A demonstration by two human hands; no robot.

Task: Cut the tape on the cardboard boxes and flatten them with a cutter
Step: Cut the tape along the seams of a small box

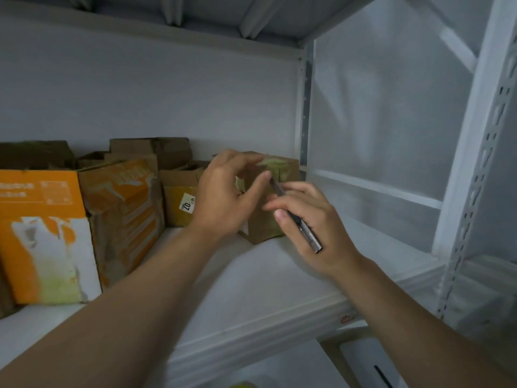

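Head view, one shelf bay.

Item: box [265, 222], small, plain brown cardboard. It stands on the shelf [251, 281] near the post [305, 107], at the right end of the row. Pale greenish tape [275, 165], wrinkled, covers the top and laps onto the front face. The seam looks uncut, though blur hides the detail.

Right grip [313, 228]: closed pen-fashion round the cutter [300, 224], thumb on the near side. The cutter is slim and dark with a metal tail. Its long axis runs from the tail over the back of the hand, up and to the left, to a tip in front of the upper front face, just below the tape. Contact of the tip with the cardboard cannot be told.

Left grip [223, 194]: fingers arched at the upper left corner of the box. Blur makes it impossible to tell whether they hold it or only hover.

Relation: the box lies ahead of and slightly above both grips. The right is nearer the front face, the left nearer the top edge. Judged, the next move calls for the tip to rise onto the tape line while the left steadies the box.

Also shelved, to the left: orange boxes [42, 219], print torn; a smaller carton bearing a label [188, 204] reading "07"; brown cartons [151, 149] behind.
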